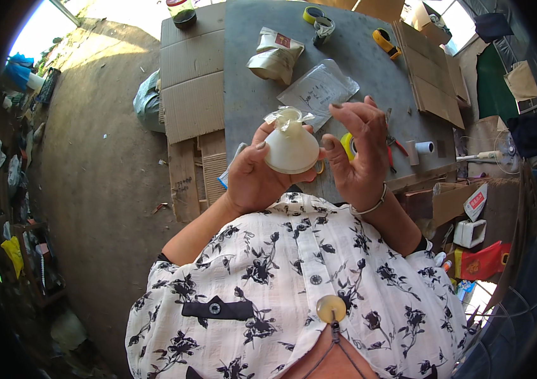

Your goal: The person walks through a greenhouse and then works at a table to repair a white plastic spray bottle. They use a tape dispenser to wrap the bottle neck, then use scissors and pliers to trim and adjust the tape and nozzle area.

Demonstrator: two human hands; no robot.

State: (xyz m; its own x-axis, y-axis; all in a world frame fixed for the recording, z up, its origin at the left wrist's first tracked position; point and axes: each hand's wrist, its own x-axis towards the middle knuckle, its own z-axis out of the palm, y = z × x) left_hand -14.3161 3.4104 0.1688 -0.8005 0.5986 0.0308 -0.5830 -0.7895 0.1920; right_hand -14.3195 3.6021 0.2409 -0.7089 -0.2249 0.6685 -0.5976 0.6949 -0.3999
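My left hand holds a small off-white, cone-shaped vessel with a wide rounded base and a narrow neck. Clear film or tape is crumpled around its neck. To the right of the vessel, my right hand is raised with fingers apart and nothing seen in it; whether a fingertip touches the vessel is unclear. A roll of yellow tape lies partly hidden behind that hand. Beyond the vessel, a clear plastic bag with writing lies on the grey table.
A crumpled beige package stands farther back, near tape rolls and a yellow tape dispenser. Red-handled pliers and small rolls lie at right. Cardboard borders the left side; folded cardboard stands right.
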